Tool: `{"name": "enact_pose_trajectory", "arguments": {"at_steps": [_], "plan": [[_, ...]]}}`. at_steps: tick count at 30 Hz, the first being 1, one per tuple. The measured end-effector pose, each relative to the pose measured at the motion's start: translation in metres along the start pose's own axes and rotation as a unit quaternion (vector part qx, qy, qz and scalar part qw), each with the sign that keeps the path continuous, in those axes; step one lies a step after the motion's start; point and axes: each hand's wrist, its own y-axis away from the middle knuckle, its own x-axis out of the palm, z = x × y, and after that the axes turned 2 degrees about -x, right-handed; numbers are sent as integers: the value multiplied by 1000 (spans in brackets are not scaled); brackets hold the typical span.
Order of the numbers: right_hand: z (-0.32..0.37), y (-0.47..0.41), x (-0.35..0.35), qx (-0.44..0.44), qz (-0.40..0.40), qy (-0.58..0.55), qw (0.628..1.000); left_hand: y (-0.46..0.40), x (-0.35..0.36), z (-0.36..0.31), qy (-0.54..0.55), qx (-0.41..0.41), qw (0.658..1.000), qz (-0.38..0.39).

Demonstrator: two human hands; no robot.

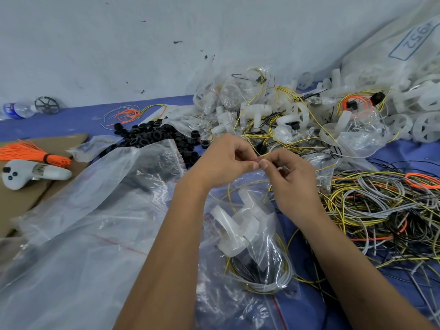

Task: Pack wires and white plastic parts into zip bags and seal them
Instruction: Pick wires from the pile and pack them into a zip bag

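Both my hands are up at the mouth of the zip bag point(250, 234) right now, left hand point(223, 160) and right hand point(289, 179) each pinching the top strip, thumbs nearly touching. I'd guess that's to line up the seal before pressing it along. The bag lies on the blue bench point(71, 120) between my forearms, with a white plastic part point(234, 225) and coiled wires point(264, 277) already inside. The loose wire tangle point(381, 206) sits close on the right, handy for the next bag.

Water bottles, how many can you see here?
1: a clear water bottle lying on its side at the far left by the wall. Others may be hidden under the piles.
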Motion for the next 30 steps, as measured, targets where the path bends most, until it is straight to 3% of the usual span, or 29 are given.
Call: {"name": "enact_pose_trajectory", "arguments": {"at_steps": [18, 30], "plan": [[-1, 1, 0, 34, -7, -31, 999, 5, -2, 7, -18, -12, 999, -46], [-2, 1, 2, 67, 6, -69, 995, 5, 0, 5, -5, 10, 1000, -29]]}}
